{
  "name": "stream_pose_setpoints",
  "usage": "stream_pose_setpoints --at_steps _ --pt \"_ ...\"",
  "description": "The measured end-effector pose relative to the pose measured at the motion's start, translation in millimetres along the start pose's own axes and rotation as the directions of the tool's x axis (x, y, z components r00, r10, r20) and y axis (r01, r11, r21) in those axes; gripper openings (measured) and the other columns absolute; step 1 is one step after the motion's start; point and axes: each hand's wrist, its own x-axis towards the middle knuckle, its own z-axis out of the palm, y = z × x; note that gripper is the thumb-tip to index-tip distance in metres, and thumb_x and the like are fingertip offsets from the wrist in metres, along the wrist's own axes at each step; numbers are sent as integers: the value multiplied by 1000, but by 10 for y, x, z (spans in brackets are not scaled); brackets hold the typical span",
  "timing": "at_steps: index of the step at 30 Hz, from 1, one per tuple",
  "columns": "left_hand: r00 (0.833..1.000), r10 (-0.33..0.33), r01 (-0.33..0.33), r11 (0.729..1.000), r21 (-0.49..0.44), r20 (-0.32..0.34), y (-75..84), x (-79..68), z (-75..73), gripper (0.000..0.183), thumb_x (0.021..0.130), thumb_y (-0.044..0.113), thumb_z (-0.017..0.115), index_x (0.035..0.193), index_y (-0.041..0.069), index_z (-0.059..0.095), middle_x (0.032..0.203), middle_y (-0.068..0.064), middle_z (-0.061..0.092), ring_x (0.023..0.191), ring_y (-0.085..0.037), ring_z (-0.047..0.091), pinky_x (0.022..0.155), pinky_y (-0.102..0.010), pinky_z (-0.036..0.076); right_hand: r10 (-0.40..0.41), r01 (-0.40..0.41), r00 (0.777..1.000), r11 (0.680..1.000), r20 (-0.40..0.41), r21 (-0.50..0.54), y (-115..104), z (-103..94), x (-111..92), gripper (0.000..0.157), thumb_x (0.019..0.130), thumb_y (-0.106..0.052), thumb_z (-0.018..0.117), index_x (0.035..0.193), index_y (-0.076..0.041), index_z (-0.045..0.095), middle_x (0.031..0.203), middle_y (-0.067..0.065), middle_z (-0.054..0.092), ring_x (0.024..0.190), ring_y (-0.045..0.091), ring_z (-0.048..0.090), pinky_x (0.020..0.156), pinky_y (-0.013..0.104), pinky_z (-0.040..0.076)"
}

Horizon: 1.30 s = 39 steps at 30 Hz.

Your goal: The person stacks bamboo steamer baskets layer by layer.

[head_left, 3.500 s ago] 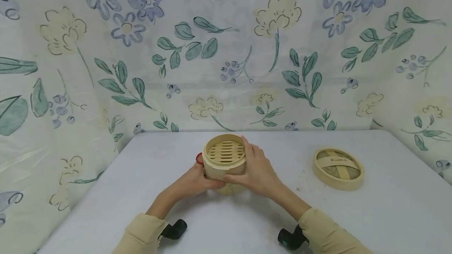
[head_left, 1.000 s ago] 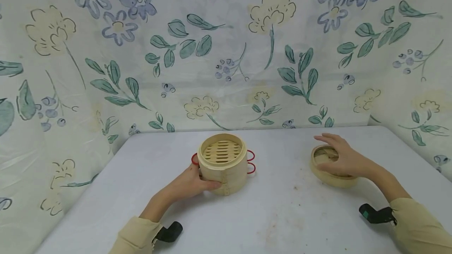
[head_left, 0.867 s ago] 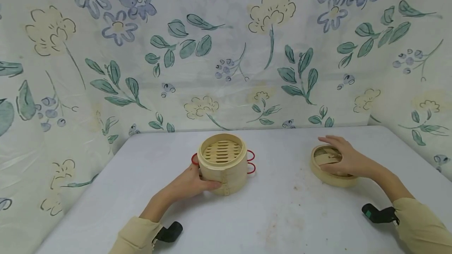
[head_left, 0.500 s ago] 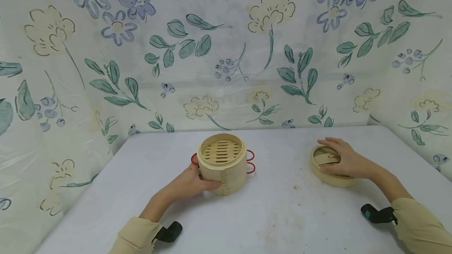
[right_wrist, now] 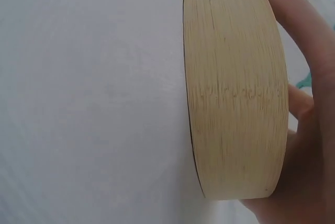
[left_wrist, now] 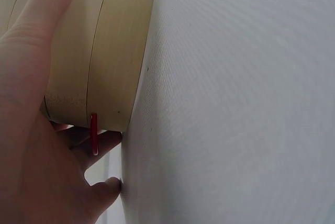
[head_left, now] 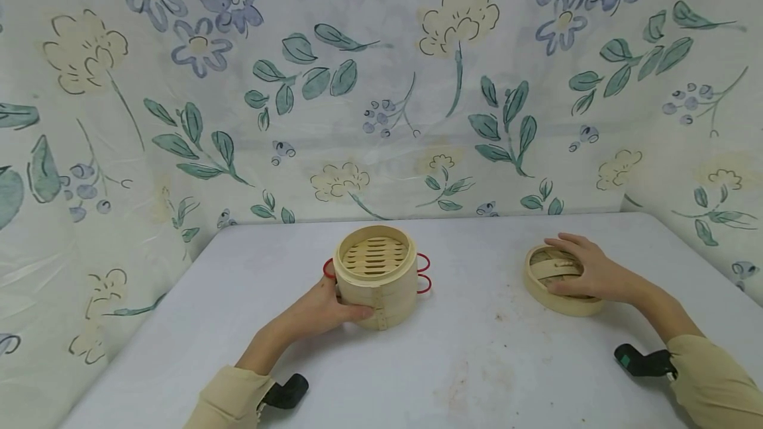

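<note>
A round two-tier bamboo steamer (head_left: 384,300) stands upright on the table, its slatted inner floor showing from above. My left hand (head_left: 316,310) holds its lower left side, thumb across the front and fingers round the back, as the left wrist view shows. Red loops (head_left: 430,283) stick out from the steamer's sides. Further right lies the bamboo lid (head_left: 563,303), woven on top with a strip across it. Over the lid's right part is my right hand (head_left: 602,277), thumb and fingers spread apart. The lid's side wall (right_wrist: 235,88) fills the middle of the right wrist view.
The white table (head_left: 477,363) carries small specks and faint brownish stains between steamer and lid. A floral cloth (head_left: 381,85) hangs behind and along both sides. Black wrist devices (head_left: 289,391) sit below each sleeve.
Earlier both hands held the steamer; since then my right hand has left it and gone right to the lid. In the last second it shifted slightly right; the left hand stayed put.
</note>
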Motion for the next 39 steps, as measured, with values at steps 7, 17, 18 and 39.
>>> stream_pose_setpoints --at_steps 7,17,18,39 --pt "1000 17 -17 1000 -9 5 11 -2 -1 94 68 41 80 139 37 18 135 11 39 130 -14 32 107 -52 23 9 -9 1000 1000 8 17 44 -2 -25 77 77 -36 70 139 -5 36 144 30 17 127 54 17 87 73 24" --pt "1000 6 -6 1000 -4 3 26 -7 2 93 68 40 80 138 34 20 136 9 40 131 -15 32 107 -52 23 6 -7 1000 999 22 38 139 48 -7 62 80 -39 67 135 -19 46 144 25 21 128 50 19 87 70 25" --pt "1000 1 -1 1000 -1 3 27 -9 2 93 68 40 80 138 34 20 136 9 40 131 -15 32 107 -52 23 9 -10 1000 999 23 42 139 46 -10 62 81 -39 67 135 -19 46 144 24 21 127 50 20 87 69 26" --pt "1000 -16 16 1000 -1 -3 10 -10 3 95 67 41 80 139 34 19 136 8 40 131 -15 31 108 -51 22 95 -89 995 981 -25 170 238 81 -83 50 88 -39 59 135 -25 48 143 22 27 126 48 26 88 69 26"
